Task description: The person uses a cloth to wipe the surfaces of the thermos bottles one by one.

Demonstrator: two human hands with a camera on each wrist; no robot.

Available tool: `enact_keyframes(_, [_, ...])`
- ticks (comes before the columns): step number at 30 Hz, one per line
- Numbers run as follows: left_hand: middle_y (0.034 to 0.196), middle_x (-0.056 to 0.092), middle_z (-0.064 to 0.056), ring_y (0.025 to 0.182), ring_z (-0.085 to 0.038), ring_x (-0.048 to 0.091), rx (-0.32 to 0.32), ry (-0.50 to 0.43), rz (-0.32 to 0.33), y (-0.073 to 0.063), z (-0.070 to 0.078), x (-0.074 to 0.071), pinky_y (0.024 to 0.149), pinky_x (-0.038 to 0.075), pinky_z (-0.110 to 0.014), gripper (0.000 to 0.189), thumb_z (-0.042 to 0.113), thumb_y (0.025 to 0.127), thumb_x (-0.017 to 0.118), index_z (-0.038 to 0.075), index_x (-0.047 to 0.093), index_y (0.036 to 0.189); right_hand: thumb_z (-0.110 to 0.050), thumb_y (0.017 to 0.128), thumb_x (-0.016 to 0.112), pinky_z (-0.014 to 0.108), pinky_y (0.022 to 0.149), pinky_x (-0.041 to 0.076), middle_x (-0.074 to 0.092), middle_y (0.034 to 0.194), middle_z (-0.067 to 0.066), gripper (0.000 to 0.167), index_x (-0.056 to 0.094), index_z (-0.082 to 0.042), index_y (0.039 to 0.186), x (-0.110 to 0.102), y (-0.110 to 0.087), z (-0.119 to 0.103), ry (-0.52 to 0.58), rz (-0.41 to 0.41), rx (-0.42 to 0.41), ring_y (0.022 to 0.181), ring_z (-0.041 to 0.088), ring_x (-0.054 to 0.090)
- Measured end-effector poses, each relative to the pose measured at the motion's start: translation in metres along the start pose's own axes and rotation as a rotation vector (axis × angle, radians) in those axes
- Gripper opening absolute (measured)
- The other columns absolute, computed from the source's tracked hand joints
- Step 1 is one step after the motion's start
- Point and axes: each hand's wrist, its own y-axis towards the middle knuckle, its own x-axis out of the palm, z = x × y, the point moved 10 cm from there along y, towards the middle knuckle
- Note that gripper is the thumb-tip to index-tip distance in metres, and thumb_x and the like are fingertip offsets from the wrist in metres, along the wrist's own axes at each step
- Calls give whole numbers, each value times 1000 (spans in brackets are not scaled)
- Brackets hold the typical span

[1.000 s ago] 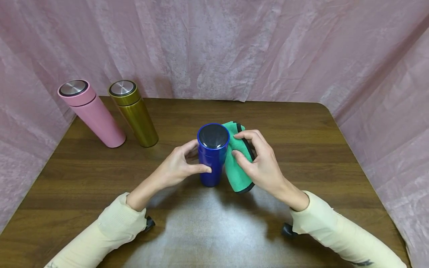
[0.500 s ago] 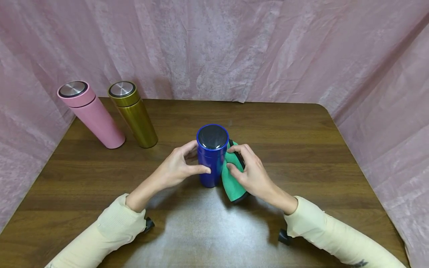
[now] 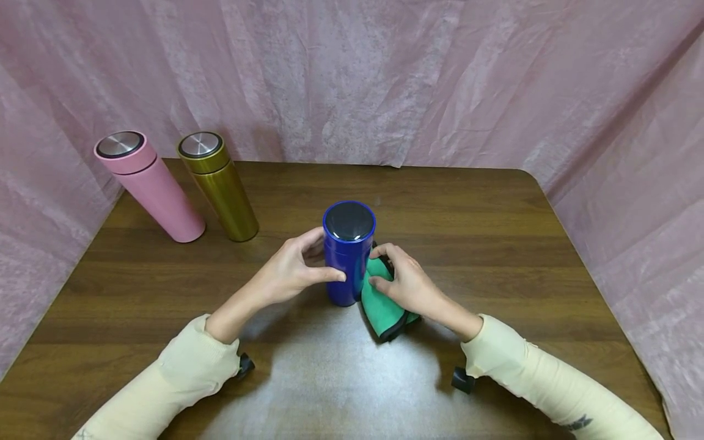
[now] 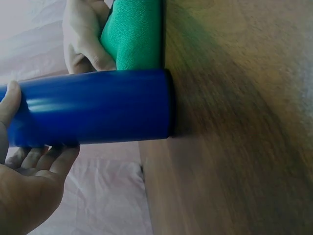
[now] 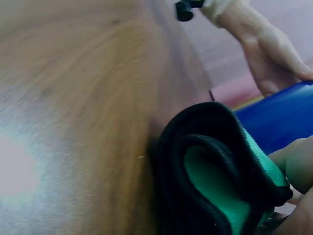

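A blue thermos flask (image 3: 349, 263) with a dark glossy lid stands upright near the middle of the table. My left hand (image 3: 291, 269) grips it from the left, thumb across the front and fingers behind. Against its right side lies a folded green cloth (image 3: 379, 308) with black edging, which my right hand (image 3: 409, 284) holds between thumb and fingers. In the left wrist view the cloth (image 4: 137, 34) touches the flask (image 4: 98, 107) low on its body. The right wrist view shows the cloth's folded layers (image 5: 215, 181), its lower edge close over the table.
A pink flask (image 3: 159, 195) and a gold flask (image 3: 225, 195), both with silver lids, stand upright at the back left of the wooden table (image 3: 451, 214). Pink curtains (image 3: 352, 79) hang behind and to the right of it.
My right hand has slid the cloth down and slightly leftward along the blue flask's right side, toward its base. My left hand and the flask have stayed in place.
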Motion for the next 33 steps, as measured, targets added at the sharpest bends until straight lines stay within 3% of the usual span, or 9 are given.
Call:
enact_keyframes(7, [138,64,-14,124,-28,64,-37,4,8,6,-3,-5,107,51,-42,70,6,87,84,-1,50,148,-2,91,77,40,88,50,65,119,14,38,60,-2,125,-18,5,6,97,2,71,101,27,59])
enact_keyframes(11, [139,63,-16,125,-29,63,-62,-16,18,10,-6,-8,106,51,-43,72,6,89,83,-1,47,151,3,92,74,33,81,54,62,121,18,39,57,1,127,-39,8,-1,179,69,66,100,28,63])
enact_keyframes(15, [141,61,-16,125,-30,63,-96,-25,26,13,-11,-12,106,52,-45,74,10,90,83,-1,45,153,7,92,72,25,72,57,61,120,19,42,55,2,130,-67,8,-13,275,186,26,97,25,66])
enact_keyframes(18, [143,60,-16,126,-31,62,-131,-29,31,15,-15,-14,106,52,-47,76,14,90,83,-1,43,154,10,91,71,23,75,57,61,120,18,43,54,5,130,-90,5,-27,336,311,-65,98,21,66])
enact_keyframes(21, [145,58,-16,127,-32,62,-160,-37,34,16,-17,-16,105,52,-48,77,16,91,83,-1,42,154,15,90,70,24,82,56,59,120,16,44,52,10,129,-109,1,-45,378,434,-210,100,21,64])
enact_keyframes(25, [147,56,-16,128,-32,61,-180,-39,34,17,-19,-17,106,51,-48,78,17,91,82,-1,42,155,20,88,68,28,88,55,57,122,11,44,50,14,127,-123,-6,-68,406,559,-388,103,25,63])
enact_keyframes(29, [147,56,-15,127,-32,61,-179,-39,31,19,-18,-17,105,52,-48,78,17,91,82,0,42,155,20,85,68,34,95,53,55,124,8,42,51,16,123,-125,-11,-86,393,639,-536,109,30,60])
enact_keyframes(33, [146,57,-15,125,-31,62,-172,-47,25,21,-17,-16,104,53,-47,76,16,91,82,0,42,155,20,83,70,37,96,53,55,122,15,39,52,16,119,-120,-14,-100,336,662,-661,110,33,59])
